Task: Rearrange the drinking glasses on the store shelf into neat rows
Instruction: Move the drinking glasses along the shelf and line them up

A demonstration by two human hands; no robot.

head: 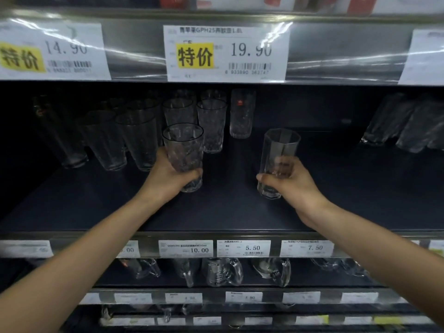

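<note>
Clear textured glass [183,150] gripped low by left hand [165,176]; faceted glass [276,162] gripped by right hand [290,183]. Both upright, empty, over dark shelf [228,212].

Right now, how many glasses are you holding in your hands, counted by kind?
Bumpy patterned glass, gripped by the left hand: 1
Smooth flat-sided glass, gripped by the right hand: 1
Total: 2
</note>
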